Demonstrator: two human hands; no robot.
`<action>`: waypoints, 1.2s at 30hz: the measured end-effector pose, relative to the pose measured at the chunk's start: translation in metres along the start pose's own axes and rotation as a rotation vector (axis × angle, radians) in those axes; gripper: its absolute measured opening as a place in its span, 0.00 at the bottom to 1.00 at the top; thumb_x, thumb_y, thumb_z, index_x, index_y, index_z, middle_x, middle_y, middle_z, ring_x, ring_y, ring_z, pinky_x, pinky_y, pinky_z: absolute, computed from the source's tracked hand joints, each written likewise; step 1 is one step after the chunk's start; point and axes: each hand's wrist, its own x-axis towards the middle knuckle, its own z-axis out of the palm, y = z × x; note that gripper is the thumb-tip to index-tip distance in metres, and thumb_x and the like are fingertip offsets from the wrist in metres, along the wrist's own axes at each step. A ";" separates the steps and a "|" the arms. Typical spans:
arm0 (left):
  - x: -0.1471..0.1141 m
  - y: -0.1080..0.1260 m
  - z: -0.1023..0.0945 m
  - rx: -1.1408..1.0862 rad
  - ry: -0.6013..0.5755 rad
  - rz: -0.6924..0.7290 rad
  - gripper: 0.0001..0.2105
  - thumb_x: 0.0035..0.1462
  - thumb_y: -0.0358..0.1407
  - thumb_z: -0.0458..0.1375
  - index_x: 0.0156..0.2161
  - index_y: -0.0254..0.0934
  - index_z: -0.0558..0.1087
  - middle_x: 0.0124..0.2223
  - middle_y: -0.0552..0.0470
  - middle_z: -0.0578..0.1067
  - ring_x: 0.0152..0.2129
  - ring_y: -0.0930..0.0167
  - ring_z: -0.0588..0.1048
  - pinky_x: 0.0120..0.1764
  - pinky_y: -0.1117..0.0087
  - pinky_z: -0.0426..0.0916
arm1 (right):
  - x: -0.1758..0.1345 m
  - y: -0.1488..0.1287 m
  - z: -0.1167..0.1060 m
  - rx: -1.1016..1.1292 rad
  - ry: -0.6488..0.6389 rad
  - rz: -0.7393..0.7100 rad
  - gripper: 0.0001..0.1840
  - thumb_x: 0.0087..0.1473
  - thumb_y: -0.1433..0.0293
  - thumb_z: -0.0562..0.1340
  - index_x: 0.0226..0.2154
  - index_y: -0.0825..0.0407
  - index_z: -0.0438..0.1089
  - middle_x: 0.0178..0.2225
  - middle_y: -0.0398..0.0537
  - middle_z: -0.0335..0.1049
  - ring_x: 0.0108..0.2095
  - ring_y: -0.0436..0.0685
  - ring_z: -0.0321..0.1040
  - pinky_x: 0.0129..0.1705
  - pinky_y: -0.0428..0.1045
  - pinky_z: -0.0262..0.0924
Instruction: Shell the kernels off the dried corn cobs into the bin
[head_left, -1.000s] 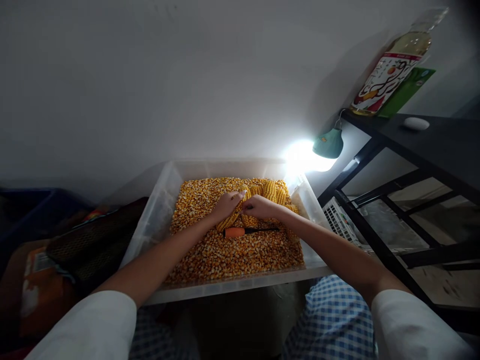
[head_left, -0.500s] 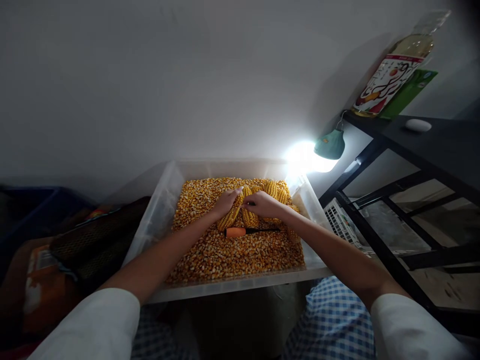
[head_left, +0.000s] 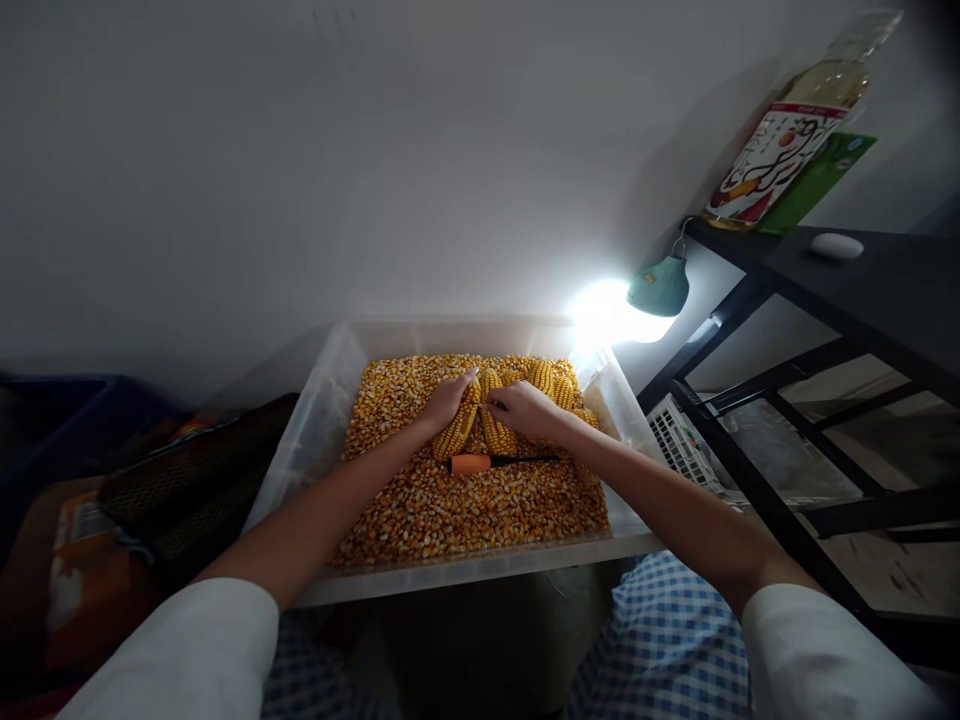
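My left hand [head_left: 448, 400] is closed round the upper part of a yellow ear of corn [head_left: 456, 432], which it holds tilted over loose kernels. My right hand [head_left: 521, 403] has its fingers pinched together at the right side of that ear; anything between the fingertips is too small to make out. Just behind the right fingers, a second ear of corn [head_left: 498, 432] lies on the kernels. Below both ears rests an orange-handled screwdriver [head_left: 470, 464], its dark shaft pointing right. Loose corn kernels [head_left: 450, 520] fill the bottom of a translucent plastic bin [head_left: 480, 573].
More corn ears [head_left: 541, 377] lie at the bin's back right. A lit lamp [head_left: 660, 287] hangs from a black shelf [head_left: 900, 290], which bears a bottle [head_left: 780, 150]. A white basket [head_left: 679, 440] stands below. Dark mesh [head_left: 195, 480] lies left of the bin.
My left hand and its ear have shifted slightly left and tilted a little. My right fingers stay pinched beside the ear, almost in the same place.
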 end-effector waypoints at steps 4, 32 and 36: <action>-0.003 0.004 0.002 0.081 -0.015 0.039 0.19 0.51 0.48 0.42 0.21 0.36 0.62 0.20 0.54 0.65 0.21 0.72 0.63 0.30 0.71 0.58 | 0.000 0.003 0.003 0.084 0.004 -0.028 0.16 0.53 0.65 0.50 0.26 0.56 0.69 0.19 0.44 0.64 0.20 0.46 0.52 0.25 0.43 0.42; -0.012 0.015 0.004 0.114 -0.179 0.178 0.18 0.53 0.45 0.41 0.21 0.34 0.60 0.20 0.56 0.61 0.20 0.75 0.59 0.27 0.73 0.55 | 0.005 0.025 -0.006 0.469 -0.235 -0.153 0.16 0.47 0.62 0.56 0.23 0.59 0.68 0.16 0.37 0.53 0.19 0.43 0.46 0.22 0.41 0.42; -0.006 0.009 0.003 0.116 -0.125 0.096 0.18 0.53 0.45 0.41 0.22 0.34 0.62 0.20 0.56 0.61 0.20 0.74 0.60 0.27 0.72 0.57 | 0.004 0.018 -0.006 0.369 -0.160 -0.100 0.15 0.48 0.64 0.55 0.24 0.59 0.69 0.16 0.38 0.56 0.19 0.43 0.47 0.23 0.41 0.41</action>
